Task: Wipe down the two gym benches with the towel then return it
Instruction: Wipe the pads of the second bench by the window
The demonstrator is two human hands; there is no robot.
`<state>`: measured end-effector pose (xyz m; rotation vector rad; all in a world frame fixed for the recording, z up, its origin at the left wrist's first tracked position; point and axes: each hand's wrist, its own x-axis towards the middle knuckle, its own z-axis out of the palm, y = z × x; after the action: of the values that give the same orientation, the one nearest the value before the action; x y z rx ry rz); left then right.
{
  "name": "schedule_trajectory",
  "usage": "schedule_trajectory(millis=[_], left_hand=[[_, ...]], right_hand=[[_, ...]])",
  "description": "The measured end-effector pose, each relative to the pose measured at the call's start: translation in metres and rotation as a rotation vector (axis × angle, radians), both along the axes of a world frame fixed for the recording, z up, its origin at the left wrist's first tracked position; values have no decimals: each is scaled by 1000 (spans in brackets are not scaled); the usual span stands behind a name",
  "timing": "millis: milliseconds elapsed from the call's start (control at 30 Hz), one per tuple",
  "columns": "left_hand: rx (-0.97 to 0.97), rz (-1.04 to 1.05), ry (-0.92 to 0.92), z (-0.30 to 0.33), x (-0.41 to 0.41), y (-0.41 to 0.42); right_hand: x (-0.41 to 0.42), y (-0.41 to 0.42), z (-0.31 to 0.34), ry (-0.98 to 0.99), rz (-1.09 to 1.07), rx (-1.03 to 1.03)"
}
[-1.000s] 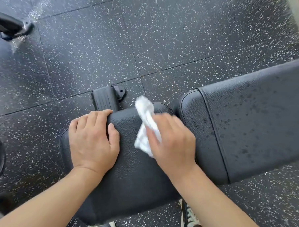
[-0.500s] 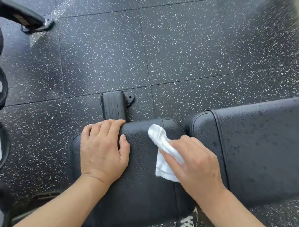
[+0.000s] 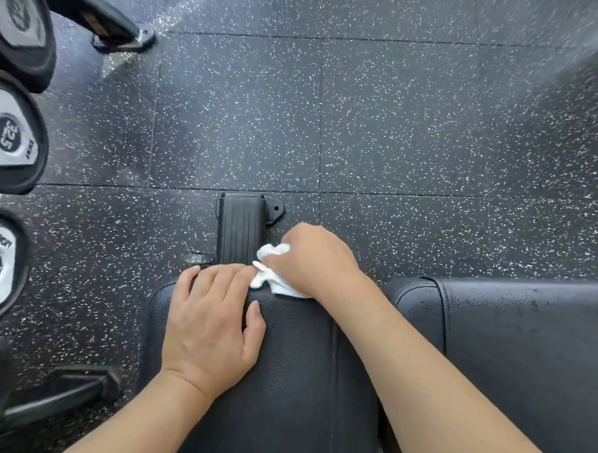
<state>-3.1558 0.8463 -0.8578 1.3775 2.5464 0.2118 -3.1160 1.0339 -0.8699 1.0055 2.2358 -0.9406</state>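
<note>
From the head camera, looking straight down, a black textured vinyl seat pad point(image 3: 294, 370) of a gym bench fills the lower middle, with a longer black vinyl back pad point(image 3: 531, 356) just beside it on the right, its surface speckled with darker spots. The left hand point(image 3: 211, 325) lies flat on the seat pad, fingers straight and together, fingertips reaching the pad's far edge, holding nothing. The right hand point(image 3: 315, 258) is curled around a crumpled white towel point(image 3: 271, 276), pressing it against the far edge of the seat pad, the cloth touching the left hand's index finger. Just beyond the pad, a black ribbed bench foot point(image 3: 241, 223) rests on the black speckled rubber floor point(image 3: 398, 128). Along the left edge stand round black dumbbell heads point(image 3: 12, 138) with silver plates.
</note>
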Motion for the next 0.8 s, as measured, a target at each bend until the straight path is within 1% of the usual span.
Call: schedule_trajectory(millis=[100,167,233,300,367,467,567,700,800], left_hand=[[-24,5,-20,2,0,1],[-31,4,-24,2,-1,2],[-24,2,-24,3,-1,3],[-11,1,-19,3,-1,4],[-2,0,-11,2,-1,3],[7,-4,7,0,-1,1],[10,27,40,-2,0,0],[34,6,12,2,1,3],[-18,26,7,9,4,4]], right_hand=[[48,10,15,118,-28,101],[86,18,23,200,-99,124],[106,20,26,246,-131,158],[98,18,22,240,-114,198],[68,14,15,184,-67,209],[14,4,1,113,68,135],[-9,-9,-2,144,131,91],[21,-2,2,209,64,143],[63,24,5,170,-7,152]])
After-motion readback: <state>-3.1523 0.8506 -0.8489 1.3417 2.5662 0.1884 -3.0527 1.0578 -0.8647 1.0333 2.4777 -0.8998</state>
